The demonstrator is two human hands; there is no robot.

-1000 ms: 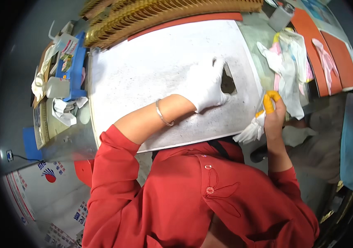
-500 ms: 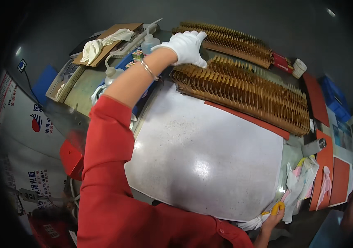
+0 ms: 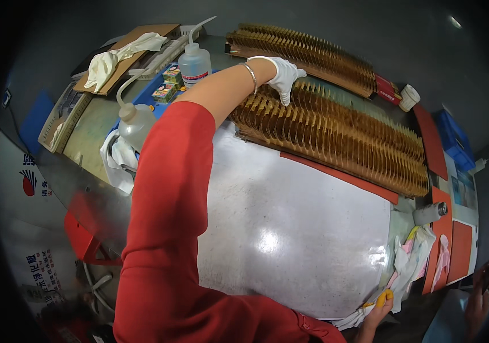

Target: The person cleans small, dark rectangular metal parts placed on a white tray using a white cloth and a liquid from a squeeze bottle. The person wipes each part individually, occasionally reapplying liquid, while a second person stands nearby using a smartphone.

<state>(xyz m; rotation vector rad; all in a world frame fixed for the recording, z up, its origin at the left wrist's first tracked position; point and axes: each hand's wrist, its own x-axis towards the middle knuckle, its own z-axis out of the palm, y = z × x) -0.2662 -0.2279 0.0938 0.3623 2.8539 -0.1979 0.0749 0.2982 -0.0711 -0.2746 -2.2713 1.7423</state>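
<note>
My left hand [image 3: 284, 79], in a white glove, reaches over the left end of the nearer rack [image 3: 336, 137] of thin, rounded gold-brown plates. Its thumb points down at the plates and its fingers stretch to the right, apart from the thumb. I see nothing between them, though whether the tips touch a plate cannot be made out. A second rack [image 3: 307, 54] of similar plates stands behind. My right hand [image 3: 378, 311], bare with yellow coverings on its fingertips, is closed on what looks like a white glove [image 3: 353, 318] near the table's front edge.
Squeeze bottles [image 3: 195, 62] and a blue tray [image 3: 141, 91] stand left, with a cloth [image 3: 124, 54] on cardboard behind. Crumpled cloths [image 3: 410, 251], a metal flask [image 3: 430, 213] and a white cup [image 3: 409, 97] are right. At far right, another person's hand [image 3: 476, 303] holds a dark object.
My left hand has shifted slightly right over the nearer rack, its fingers less spread. The view has shifted, bringing the bottles closer. My right hand still grips the white glove.
</note>
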